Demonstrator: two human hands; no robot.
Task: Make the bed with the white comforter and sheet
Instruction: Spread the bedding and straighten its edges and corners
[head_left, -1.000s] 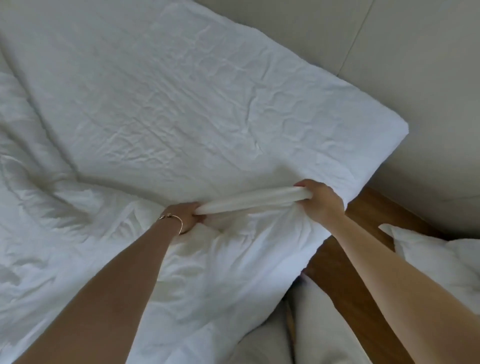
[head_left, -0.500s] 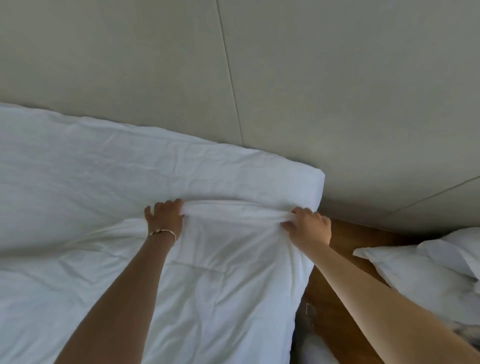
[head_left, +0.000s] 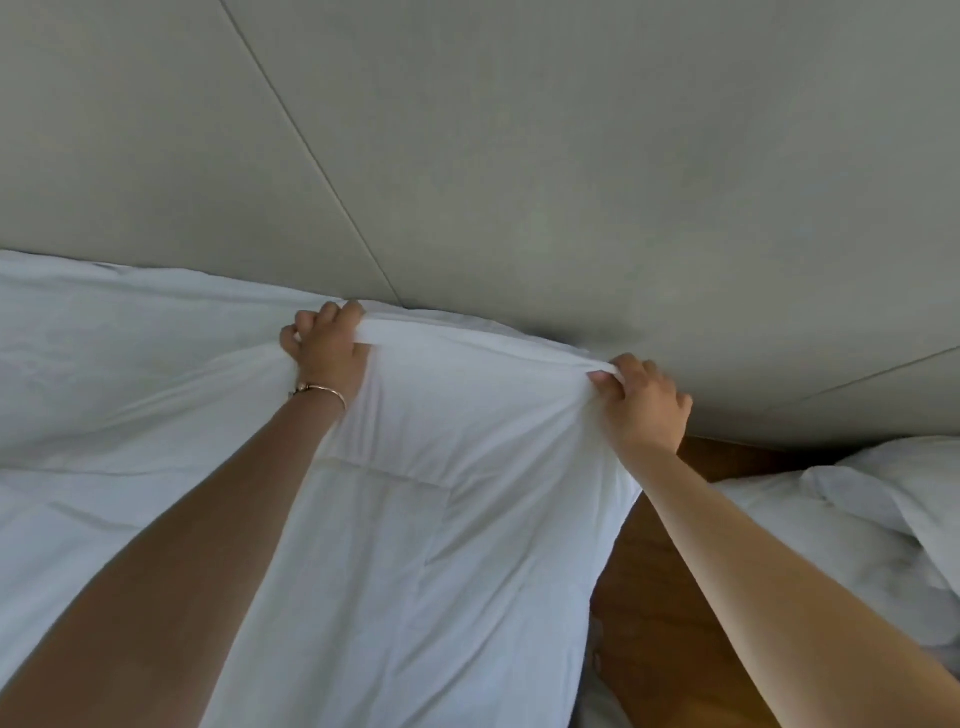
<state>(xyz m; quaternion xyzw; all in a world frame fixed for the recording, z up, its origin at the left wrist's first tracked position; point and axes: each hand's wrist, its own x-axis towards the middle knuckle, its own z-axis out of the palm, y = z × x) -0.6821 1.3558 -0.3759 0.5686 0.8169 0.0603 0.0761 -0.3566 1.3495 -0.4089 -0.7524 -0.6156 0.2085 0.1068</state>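
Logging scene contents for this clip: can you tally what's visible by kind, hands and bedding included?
Hands: 2, left hand and right hand, both gripping the comforter edge
Comforter: 1
Sheet: 1
Bracelet: 1, on the left wrist
Other white bedding: 1 heap, at right; I can't tell what it is
Total: 6

One head-worn wide-angle view only, looking forward and down along both outstretched forearms toward the head edge of the bed, close over the white comforter (head_left: 415, 519). Faces the grey panelled wall (head_left: 519, 156) filling the upper half, with the left hand (head_left: 327, 348) and right hand (head_left: 644, 405) near mid-frame. At the right edge, takes in a strip of wooden floor (head_left: 654, 597) and white pillows (head_left: 857, 519).
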